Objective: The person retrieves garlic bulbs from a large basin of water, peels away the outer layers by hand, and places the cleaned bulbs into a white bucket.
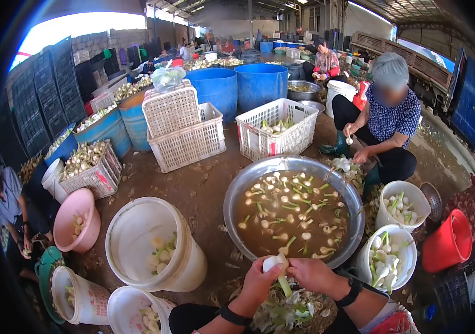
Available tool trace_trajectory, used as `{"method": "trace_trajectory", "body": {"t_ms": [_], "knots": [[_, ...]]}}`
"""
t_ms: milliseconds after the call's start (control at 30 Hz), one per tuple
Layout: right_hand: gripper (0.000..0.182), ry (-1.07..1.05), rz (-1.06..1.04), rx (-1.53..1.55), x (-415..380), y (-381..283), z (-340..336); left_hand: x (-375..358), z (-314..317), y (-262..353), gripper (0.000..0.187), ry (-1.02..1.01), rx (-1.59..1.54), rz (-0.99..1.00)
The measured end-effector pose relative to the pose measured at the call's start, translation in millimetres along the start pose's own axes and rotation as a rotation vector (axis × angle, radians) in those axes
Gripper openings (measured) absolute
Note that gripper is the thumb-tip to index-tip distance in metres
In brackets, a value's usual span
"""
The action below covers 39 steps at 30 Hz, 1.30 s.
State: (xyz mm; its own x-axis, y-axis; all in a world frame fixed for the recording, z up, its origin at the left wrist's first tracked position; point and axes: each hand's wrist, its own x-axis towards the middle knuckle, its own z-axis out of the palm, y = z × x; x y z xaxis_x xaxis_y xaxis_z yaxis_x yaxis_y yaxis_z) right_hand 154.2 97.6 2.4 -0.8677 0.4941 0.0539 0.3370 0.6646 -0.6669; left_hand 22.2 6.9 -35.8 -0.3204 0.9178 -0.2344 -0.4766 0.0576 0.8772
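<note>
Low in the head view, my left hand (258, 284) is closed around a white garlic bulb (274, 263) with a green stalk pointing down toward my lap. My right hand (313, 276) is closed too, its fingertips pressed against the same bulb from the other side; whether they pinch skin or stalk is hard to see. Below both hands lies a heap of garlic peelings (287, 314). Just beyond them stands a wide metal basin (230, 214) of brown water, where many peeled garlic bulbs with short stalks float.
A large white bucket (116, 239) with some garlic stands left, beside a pink tub (91, 228). White buckets of garlic (407, 267) and a red bucket (443, 250) stand right. Plastic crates (248, 133) lie beyond the basin. A person (396, 117) handles garlic at right; another (12, 206) sits left.
</note>
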Motion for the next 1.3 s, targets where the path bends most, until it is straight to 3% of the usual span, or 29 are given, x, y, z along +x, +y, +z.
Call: {"method": "trace_trajectory", "body": {"t_ms": [33, 133, 267, 333, 367, 400, 533, 600, 667, 700, 733, 800, 900, 933, 1000, 1267, 1300], "knots": [[0.023, 0.003, -0.006, -0.005, 0.5, -0.9, -0.7, 1.0, -0.6, 1.6, 0.040, 0.077, 0.259, 0.063], [0.018, 0.005, -0.011, -0.207, -2.9, -7.1, -1.7, -7.6, 10.0, 18.7, 0.037, 0.165, 0.494, 0.214], [0.015, 0.100, -0.041, -0.370, -5.3, -10.6, -1.8, -10.6, 7.6, 9.3, 0.037, 0.086, 0.570, 0.326], [0.015, 0.151, -0.069, -0.363, -3.5, -18.1, -7.4, -10.8, 7.7, 16.6, 0.037, 0.059, 0.198, 0.157], [0.014, 0.204, -0.010, -0.214, -2.4, -25.2, -10.5, -8.4, 6.9, 15.6, 0.036, 0.073, 0.113, 0.149], [0.013, 0.256, 0.050, -0.063, -1.6, -32.4, -12.0, -9.9, 6.1, 15.1, 0.036, 0.073, 0.119, 0.139], [0.016, 0.227, -0.071, -0.213, -1.1, -21.7, -6.0, -10.1, 4.9, 15.6, 0.037, 0.056, 0.139, 0.148], [0.016, 0.274, -0.004, -0.163, -3.1, -21.0, -7.2, -11.2, 1.5, 13.8, 0.041, -0.018, -0.030, 0.125], [0.016, 0.325, 0.069, -0.111, -0.2, -21.6, -12.4, -14.4, -5.3, 25.5, 0.042, -0.188, -0.418, 0.031], [0.015, 0.291, 0.171, 0.149, 1.9, -22.2, -17.4, -10.3, -8.5, 28.2, 0.046, -0.246, -0.459, 0.071], [0.014, 0.250, 0.289, 0.408, 0.3, -22.6, -21.7, -7.6, -10.2, 32.2, 0.047, -0.321, -0.477, 0.077], [0.015, 0.329, 0.170, 0.406, 1.9, -40.1, -21.2, -7.0, -5.3, 32.5, 0.045, -0.259, -0.438, 0.080], [0.017, 0.392, 0.003, 0.043, 1.1, -46.7, -16.8, -4.6, -2.6, 21.3, 0.042, -0.140, -0.456, 0.118], [0.017, 0.395, 0.027, 0.050, 1.6, -40.8, -13.4, -5.3, -1.8, 20.2, 0.042, -0.142, -0.454, 0.093], [0.013, 0.505, -0.199, -0.060, 4.0, -29.3, -7.4, -5.9, 0.9, 21.5, 0.039, -0.085, -0.297, 0.225], [0.010, 0.520, -0.124, -0.046, 0.9, -29.3, -13.4, -6.0, 0.2, 24.1, 0.037, -0.116, -0.111, 0.252], [0.009, 0.529, -0.044, 0.032, 0.5, -30.5, -12.2, -6.1, -2.2, 25.4, 0.040, -0.181, -0.214, 0.212]]}}
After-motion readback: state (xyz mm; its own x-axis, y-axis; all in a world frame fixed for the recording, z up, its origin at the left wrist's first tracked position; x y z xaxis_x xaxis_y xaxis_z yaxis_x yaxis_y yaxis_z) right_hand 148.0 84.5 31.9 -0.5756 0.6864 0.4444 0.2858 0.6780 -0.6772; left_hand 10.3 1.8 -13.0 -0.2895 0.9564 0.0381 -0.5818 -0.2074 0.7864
